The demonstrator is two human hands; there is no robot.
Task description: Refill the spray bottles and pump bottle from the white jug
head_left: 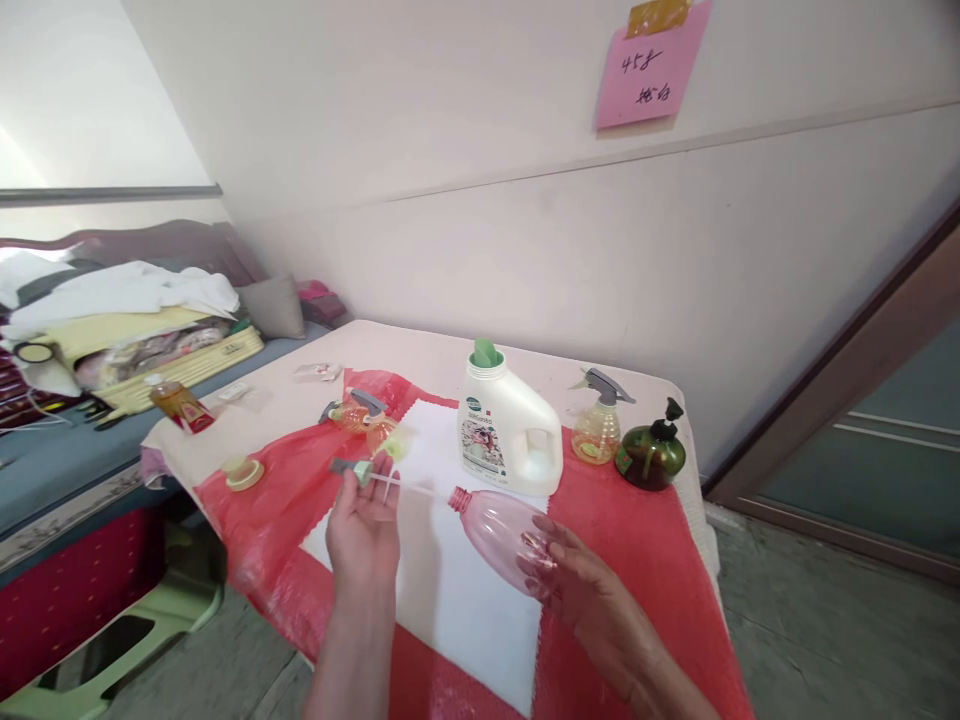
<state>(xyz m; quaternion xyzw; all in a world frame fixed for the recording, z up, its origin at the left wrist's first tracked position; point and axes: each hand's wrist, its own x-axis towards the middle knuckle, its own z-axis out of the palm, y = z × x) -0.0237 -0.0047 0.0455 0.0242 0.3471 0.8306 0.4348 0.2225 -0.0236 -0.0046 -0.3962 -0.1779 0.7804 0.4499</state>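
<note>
My left hand (365, 525) is closed around a spray head (361, 472) with a pale green collar. From it a thin clear tube reaches right toward the mouth of a pink see-through bottle (499, 535); whether its tip is inside, I cannot tell. Fingers of my right hand (574, 570) wrap round the base of that bottle, which lies tilted with its threaded neck toward the left. Just behind stands a white detergent jug (510, 425), a green cup-like piece in its mouth. A white sheet (465, 620) lies beneath both hands on a red plastic cover (622, 580).
Right of the jug are a spray bottle (597, 418) and a green pump bottle (651, 448). More spray bottles (379, 425) lie left of it. A round lid (244, 472) and an amber bottle (180, 403) sit further left. A wall rises behind the table; a green stool (142, 640) stands lower left.
</note>
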